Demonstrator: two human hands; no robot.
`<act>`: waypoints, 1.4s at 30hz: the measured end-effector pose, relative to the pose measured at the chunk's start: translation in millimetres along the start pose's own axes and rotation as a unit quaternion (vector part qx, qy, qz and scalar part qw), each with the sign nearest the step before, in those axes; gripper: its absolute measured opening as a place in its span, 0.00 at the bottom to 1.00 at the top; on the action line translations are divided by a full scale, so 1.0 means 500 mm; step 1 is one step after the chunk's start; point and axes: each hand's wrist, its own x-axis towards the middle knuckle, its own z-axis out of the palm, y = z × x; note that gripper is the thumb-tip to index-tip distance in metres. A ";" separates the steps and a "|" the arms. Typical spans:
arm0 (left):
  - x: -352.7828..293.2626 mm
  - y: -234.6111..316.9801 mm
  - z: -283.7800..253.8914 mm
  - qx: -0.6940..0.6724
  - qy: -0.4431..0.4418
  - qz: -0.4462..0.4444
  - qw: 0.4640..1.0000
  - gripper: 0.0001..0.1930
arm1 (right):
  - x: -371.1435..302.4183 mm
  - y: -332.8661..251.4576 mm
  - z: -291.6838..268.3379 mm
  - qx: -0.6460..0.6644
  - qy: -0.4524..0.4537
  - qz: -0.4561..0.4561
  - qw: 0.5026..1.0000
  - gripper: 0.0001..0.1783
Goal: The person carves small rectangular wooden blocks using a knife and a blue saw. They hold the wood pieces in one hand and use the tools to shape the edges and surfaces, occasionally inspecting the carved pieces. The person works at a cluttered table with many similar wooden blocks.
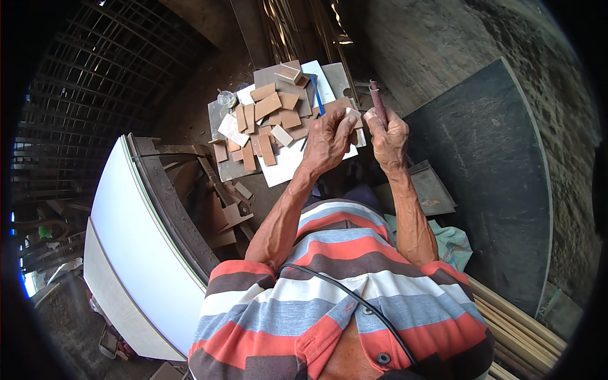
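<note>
My left hand (329, 140) is closed, thumb and fingers pinched on a small pale piece (352, 114) that they partly hide. Beside it, my right hand (389, 142) grips a dark reddish-brown tube (377, 100) standing upright out of the fist; it looks like a rolled sheet. Both hands are close together, apart from each other, above the near right part of a low work surface. Several small brown rectangular wood pieces (267, 106) are heaped there on white and grey boards (278, 172). A narrow blue strip (317, 94) lies just beyond my left hand.
A large white panel (142, 234) stands to my left, with wood offcuts (231, 215) beside it. On the right, a dark board (484, 158) leans against the rough wall (437, 50). A green cloth (453, 244) and long wooden strips (516, 323) lie below it.
</note>
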 end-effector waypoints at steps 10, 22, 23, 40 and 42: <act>0.003 -0.019 -0.005 0.150 0.115 0.130 0.973 0.09 | -0.011 -0.042 -0.007 -0.100 -0.042 -0.174 0.979 0.28; 0.010 -0.044 -0.003 0.173 0.179 0.284 0.926 0.05 | -0.010 -0.017 0.006 -0.210 -0.038 -0.276 0.937 0.37; 0.006 -0.040 0.003 0.157 0.172 0.252 0.939 0.03 | -0.010 0.010 0.001 -0.238 -0.054 -0.246 0.938 0.37; -0.033 -0.106 -0.029 0.017 0.076 0.026 0.997 0.16 | -0.008 0.105 0.022 -0.252 -0.106 -0.150 0.950 0.29; -0.068 -0.116 -0.051 0.047 0.037 -0.048 0.997 0.14 | -0.009 0.148 0.031 -0.244 -0.099 0.012 0.965 0.23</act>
